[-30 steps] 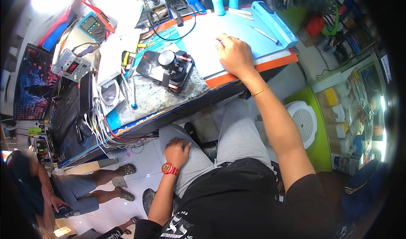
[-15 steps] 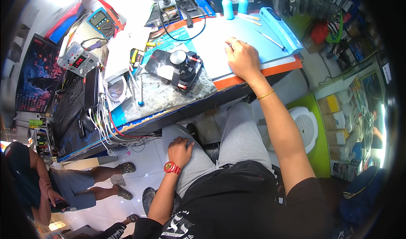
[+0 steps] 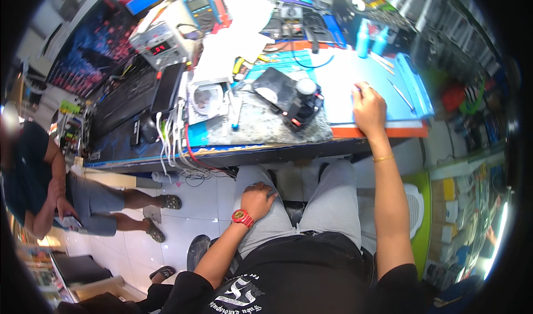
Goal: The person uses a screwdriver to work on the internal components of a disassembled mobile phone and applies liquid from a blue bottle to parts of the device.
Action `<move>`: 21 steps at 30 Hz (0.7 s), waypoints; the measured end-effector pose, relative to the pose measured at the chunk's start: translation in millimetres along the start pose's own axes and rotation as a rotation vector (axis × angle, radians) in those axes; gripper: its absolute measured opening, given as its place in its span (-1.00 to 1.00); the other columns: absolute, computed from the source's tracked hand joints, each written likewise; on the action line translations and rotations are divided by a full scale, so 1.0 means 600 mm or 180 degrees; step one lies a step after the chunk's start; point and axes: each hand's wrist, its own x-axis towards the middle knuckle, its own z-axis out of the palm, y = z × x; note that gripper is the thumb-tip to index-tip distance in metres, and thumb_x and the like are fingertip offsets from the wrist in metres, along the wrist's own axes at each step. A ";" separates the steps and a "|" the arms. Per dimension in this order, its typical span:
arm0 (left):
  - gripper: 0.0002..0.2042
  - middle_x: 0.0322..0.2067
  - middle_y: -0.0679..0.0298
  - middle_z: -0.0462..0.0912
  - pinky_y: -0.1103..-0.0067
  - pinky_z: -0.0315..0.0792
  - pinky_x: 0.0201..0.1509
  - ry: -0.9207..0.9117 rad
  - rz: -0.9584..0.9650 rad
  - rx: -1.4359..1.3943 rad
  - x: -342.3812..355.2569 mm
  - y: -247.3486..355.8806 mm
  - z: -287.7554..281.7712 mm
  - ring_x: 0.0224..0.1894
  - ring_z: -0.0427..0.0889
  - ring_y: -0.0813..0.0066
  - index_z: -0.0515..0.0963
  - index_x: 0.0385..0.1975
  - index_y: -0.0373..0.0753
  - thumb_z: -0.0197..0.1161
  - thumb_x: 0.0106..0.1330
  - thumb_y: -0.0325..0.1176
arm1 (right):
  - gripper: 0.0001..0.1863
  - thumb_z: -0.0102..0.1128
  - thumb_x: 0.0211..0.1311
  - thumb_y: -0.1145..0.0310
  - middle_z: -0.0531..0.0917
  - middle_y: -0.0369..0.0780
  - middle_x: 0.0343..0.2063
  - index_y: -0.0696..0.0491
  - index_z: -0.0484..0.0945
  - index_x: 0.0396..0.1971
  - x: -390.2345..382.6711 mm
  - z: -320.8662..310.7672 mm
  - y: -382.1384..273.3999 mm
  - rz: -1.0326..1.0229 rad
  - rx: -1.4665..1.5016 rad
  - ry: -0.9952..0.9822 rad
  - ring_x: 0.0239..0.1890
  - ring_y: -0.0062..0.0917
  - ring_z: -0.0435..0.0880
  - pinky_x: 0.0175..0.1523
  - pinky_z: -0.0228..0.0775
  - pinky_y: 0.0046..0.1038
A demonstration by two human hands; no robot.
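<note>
My left hand (image 3: 258, 202), with a red watch (image 3: 242, 218) at its wrist, rests on my left thigh. Its fingers are bent, and a small dark bit shows at the fingertips, too small to name. On the pale blue work sheet (image 3: 341, 106) lies my right hand (image 3: 370, 109), fingers curled inward; whatever they hold, if anything, is hidden. Left of this hand, a black device with a round silver knob (image 3: 306, 86) stands on a mottled grey mat (image 3: 250, 126). A thin pen-like tool (image 3: 401, 94) lies to the right of my right hand.
Two light-blue bottles (image 3: 363, 38) stand at the back right. A power supply (image 3: 159, 46), a multimeter (image 3: 201, 6), a monitor (image 3: 91, 42) and white cables (image 3: 173, 136) fill the left side. Another person (image 3: 41, 169) stands at left, holding a phone.
The view has swung left, so the bench and both hands appear farther right. My right hand still rests on the sheet and my left on the thigh.
</note>
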 end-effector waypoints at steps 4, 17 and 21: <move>-0.70 -0.22 0.08 0.77 0.17 0.64 -0.04 -0.0031 0.0011 -0.0016 0.005 0.007 -0.005 -0.18 0.79 0.01 0.81 -0.25 -0.24 0.45 0.37 -0.10 | -0.80 0.25 0.57 0.30 0.83 0.02 -0.18 0.09 0.74 -0.07 -0.001 -0.005 0.008 0.0146 -0.0189 -0.0141 -0.12 0.03 0.81 0.01 0.62 -0.05; -0.74 -0.29 0.17 0.80 0.20 0.63 -0.17 0.1539 0.0631 -0.0753 0.048 0.087 -0.265 -0.26 0.78 0.02 0.77 -0.22 -0.23 0.62 0.33 -0.18 | -0.77 0.21 0.59 0.29 0.83 0.04 -0.19 0.14 0.73 -0.10 -0.002 -0.006 0.010 0.0203 -0.0270 -0.0173 -0.11 0.03 0.81 0.04 0.61 -0.03; -0.32 0.18 -0.15 0.60 0.10 0.45 0.36 0.2388 -0.0367 0.0471 0.174 0.010 -0.484 0.28 0.55 -0.17 0.50 0.28 -0.42 0.61 0.34 -0.08 | -0.78 0.20 0.60 0.30 0.83 0.04 -0.18 0.13 0.73 -0.09 -0.001 -0.017 0.001 0.0212 -0.0307 -0.0276 -0.09 0.03 0.82 0.05 0.62 -0.03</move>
